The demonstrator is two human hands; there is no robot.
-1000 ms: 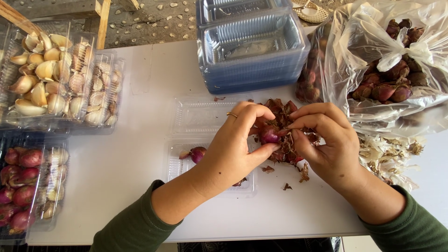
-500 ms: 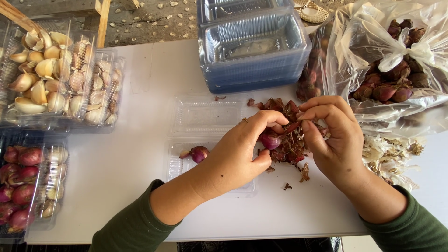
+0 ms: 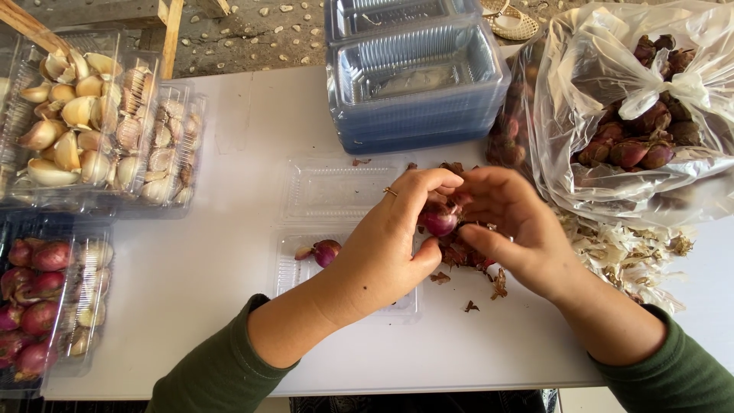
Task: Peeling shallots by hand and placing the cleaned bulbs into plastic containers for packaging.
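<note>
Light: bright, even daylight, soft rather than harsh.
Shadows: faint and short beneath the hands and along the table edge.
Glare: white sheen on the plastic bag and the stacked clear trays.
Focus: sharp in the middle.
Edges: slight wide-angle bending at the corners.

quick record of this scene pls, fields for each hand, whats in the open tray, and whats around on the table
left hand: left hand grips a purple shallot
right hand: right hand pinches at the shallot's top
open tray: clear clamshell tray holds one peeled shallot
under hands: pile of dry skins
far edge: stack of empty trays
right side: plastic bag of unpeeled shallots
left side: packed garlic cloves, packed shallots
surface: white table
</note>
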